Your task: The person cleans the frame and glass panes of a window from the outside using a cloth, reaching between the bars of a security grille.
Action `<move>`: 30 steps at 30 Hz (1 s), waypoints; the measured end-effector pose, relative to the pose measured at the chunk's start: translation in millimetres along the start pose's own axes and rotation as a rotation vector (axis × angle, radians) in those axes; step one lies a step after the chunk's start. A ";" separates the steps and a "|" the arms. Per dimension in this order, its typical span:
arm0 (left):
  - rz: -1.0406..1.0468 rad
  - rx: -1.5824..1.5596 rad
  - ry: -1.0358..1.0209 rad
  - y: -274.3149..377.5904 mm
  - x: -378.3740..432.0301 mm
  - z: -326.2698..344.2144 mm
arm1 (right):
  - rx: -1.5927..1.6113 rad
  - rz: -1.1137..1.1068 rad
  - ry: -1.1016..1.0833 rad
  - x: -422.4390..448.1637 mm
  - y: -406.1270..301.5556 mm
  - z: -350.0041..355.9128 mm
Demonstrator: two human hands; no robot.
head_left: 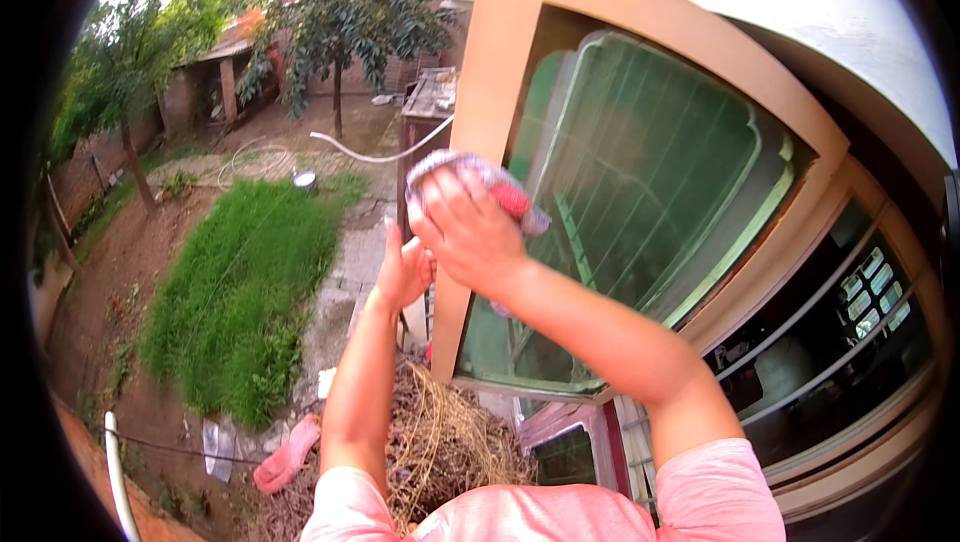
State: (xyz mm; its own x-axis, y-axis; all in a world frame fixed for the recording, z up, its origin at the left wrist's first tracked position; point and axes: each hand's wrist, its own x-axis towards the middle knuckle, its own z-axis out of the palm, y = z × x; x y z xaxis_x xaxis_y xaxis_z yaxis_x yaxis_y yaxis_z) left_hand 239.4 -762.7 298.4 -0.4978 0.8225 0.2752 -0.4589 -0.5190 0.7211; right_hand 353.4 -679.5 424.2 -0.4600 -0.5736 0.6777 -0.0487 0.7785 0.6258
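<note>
My right hand (469, 230) presses a crumpled cloth (512, 199), patterned and partly red, around the outer edge of an opened window sash's wooden frame (491, 84). The cloth shows above and to the right of my fingers, near the green-tinted glass pane (637, 159). Just below and left of it is my left hand (406, 272), thumb raised and fingers curled, beside the frame's edge. The right hand partly covers it, and whether its fingers touch the frame I cannot tell.
Metal bars (810, 324) cross the window opening at the right. Below lie dry stalks (442, 444) and a pink cloth (289, 454). A pale hose (367, 158) extends left from behind the frame. The yard holds a grass patch (240, 294), trees and a bucket (304, 180).
</note>
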 end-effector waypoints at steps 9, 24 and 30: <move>-0.321 -0.005 -0.263 23.3 34.4 -30.8 | 0.104 -0.088 -0.340 -149.1 -134.8 83.1; 0.049 0.315 -0.148 2.5 30.3 -22.0 | 1.195 0.309 -1.453 -356.3 -262.3 136.3; 0.212 0.340 0.013 -5.7 20.5 -31.2 | 1.843 1.704 -0.796 -395.0 -194.5 13.2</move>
State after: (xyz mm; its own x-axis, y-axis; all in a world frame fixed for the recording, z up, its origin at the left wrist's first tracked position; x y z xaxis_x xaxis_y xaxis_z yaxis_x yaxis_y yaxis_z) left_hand 208.9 -750.2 280.1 -0.5657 0.7014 0.4336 -0.0767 -0.5683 0.8193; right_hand 532.9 -601.0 29.7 -0.8992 0.1648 -0.4054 0.3843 -0.1454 -0.9117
